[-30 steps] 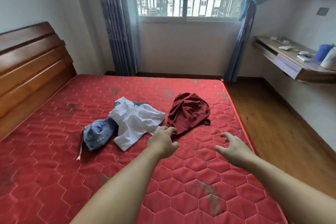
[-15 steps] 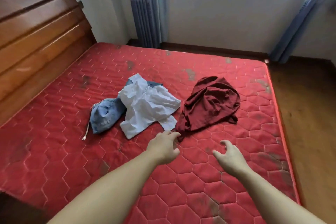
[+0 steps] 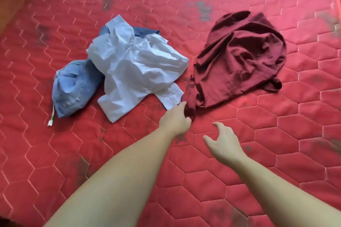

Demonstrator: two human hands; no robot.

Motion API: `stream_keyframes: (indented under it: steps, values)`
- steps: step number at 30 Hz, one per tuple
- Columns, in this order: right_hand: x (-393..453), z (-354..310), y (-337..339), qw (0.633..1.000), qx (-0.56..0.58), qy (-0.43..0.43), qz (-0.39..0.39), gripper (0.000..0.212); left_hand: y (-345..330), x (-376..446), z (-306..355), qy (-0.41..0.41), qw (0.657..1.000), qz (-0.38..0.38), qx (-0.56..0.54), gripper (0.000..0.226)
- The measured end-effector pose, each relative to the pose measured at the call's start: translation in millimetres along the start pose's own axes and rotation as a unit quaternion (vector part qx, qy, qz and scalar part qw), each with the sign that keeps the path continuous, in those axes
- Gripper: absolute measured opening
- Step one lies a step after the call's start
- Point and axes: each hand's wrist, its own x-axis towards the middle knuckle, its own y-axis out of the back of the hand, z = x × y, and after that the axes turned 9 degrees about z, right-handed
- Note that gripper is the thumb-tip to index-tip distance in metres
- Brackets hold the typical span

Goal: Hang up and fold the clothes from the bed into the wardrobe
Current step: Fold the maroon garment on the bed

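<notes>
Single head-worn view, looking steeply down and forward from the near side of the bed. The red quilted mattress (image 3: 258,153) fills almost the whole frame. Both forearms enter from the near edge. Close range; wide-angle bending at the borders. No second view shares the scene.

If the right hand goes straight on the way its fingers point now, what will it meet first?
Probably the dark red garment: the right hand hovers open, fingers aimed up-left toward the garment's near corner, which the left hand already touches. Depth is unclear.
</notes>
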Motion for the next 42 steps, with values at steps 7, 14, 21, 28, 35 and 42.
stream_keyframes:
  steps: [7, 14, 21, 28, 35, 42]
  values:
    - [123.4, 7.6, -50.6, 0.997, 0.005, -0.007, 0.080, 0.074, -65.1, 115.8, -25.5, 0.033, 0.990, -0.002, -0.134, 0.085]
    - [195.8, 5.8, -82.4, 0.973, -0.133, 0.062, 0.176, 0.041, -99.4, 121.4, -68.5, -0.029, 0.993, 0.024, -0.116, 0.057]
    - [128.1, 55.3, -105.8, 0.964, -0.137, 0.166, 0.155, 0.009, -111.8, 80.8, -79.5, -0.064, 0.997, 0.007, -0.030, 0.024]
    - [5.6, 103.3, -152.9, 0.991, -0.095, 0.093, 0.024, 0.015, -130.6, 0.7, -70.0, 0.127, 0.942, 0.011, -0.310, 0.040]
    - [-112.0, 132.5, -170.7, 0.975, 0.042, 0.086, -0.199, 0.046, -150.1, -58.8, -45.3, 0.217, 0.958, -0.027, -0.187, 0.034]
    - [-69.0, 190.5, -117.7, 0.985, -0.006, -0.028, 0.171, 0.071, -152.7, -79.9, -56.8, 0.176, 0.949, 0.119, -0.231, 0.044]
